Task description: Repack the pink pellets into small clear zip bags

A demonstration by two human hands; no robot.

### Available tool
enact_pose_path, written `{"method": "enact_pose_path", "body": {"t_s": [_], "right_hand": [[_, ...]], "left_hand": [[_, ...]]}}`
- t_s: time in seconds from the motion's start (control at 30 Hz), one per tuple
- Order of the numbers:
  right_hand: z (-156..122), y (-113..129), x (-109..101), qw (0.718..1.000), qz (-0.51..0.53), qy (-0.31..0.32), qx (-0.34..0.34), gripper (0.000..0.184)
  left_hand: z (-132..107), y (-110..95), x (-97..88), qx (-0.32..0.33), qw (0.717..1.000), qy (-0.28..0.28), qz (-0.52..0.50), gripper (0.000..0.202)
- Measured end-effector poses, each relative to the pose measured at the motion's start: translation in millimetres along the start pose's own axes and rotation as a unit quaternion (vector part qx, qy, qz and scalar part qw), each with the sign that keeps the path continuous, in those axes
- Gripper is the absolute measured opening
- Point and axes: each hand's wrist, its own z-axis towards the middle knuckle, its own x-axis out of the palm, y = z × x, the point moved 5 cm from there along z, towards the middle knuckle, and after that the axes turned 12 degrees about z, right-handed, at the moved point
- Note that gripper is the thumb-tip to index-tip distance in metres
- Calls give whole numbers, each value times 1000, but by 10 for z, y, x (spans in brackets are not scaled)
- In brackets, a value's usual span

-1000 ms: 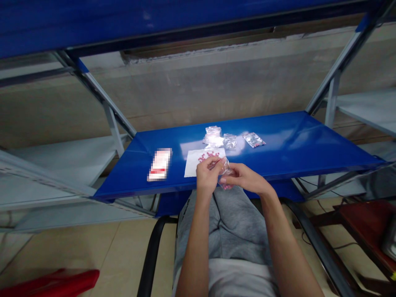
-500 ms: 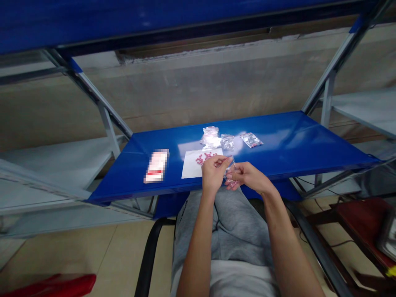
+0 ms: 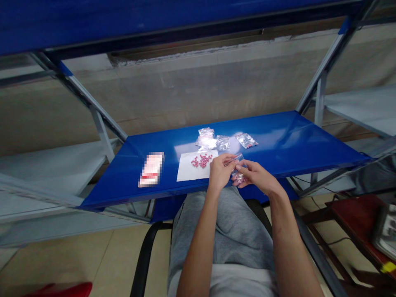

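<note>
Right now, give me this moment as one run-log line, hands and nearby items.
left hand: pinches clear zip bag | right hand: holds same bag | nearby: pink pills on white paper, blue metal shelf

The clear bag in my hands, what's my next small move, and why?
Probably press the bag shut along its top edge. Your left hand and right hand both hold it, and pink tablets already sit in its bottom, so closing it would likely keep them from spilling.
</note>
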Motion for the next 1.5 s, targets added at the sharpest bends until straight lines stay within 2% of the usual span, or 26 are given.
{"method": "enact_pose_path", "body": {"t_s": [0.17,0.43,0.63,0.7,0.8,0.87,0.97,1.03,1.13,1.33,1.5], "right_hand": [[19,10,-106,998,-46,-28,-33,42],[119,-73,-265,991,-75,-71,-81,46],[120,-46,-404,986,-82,-113,-89,42],[108,12,-474,980,-102,-150,-87,36],[79,141,-611,946,-206,-227,-110,22],[56,220,-681,901,-306,-271,-144,20],[14,276,-721,831,-413,-316,-197,29],[-14,282,-717,806,-443,-329,-215,33],[-41,305,-679,791,-470,-323,-222,37],[-63,254,-566,788,-523,-272,-180,50],[-97,46,-458,752,-600,-253,-103,58]], "left_hand": [[60,12,169,-5,1000,-3,9,13],[170,61,316,-15,1000,20,-1,12],[373,67,501,2,998,55,7,14],[474,94,546,0,998,59,18,16],[635,144,624,-19,995,77,60,17],[728,140,669,-11,991,78,107,18],[805,46,687,54,980,34,188,22],[778,-42,667,105,968,-3,227,24],[606,-134,616,151,952,-35,263,23],[44,-116,729,188,918,23,348,37],[-125,-46,817,187,888,29,418,42]]}}
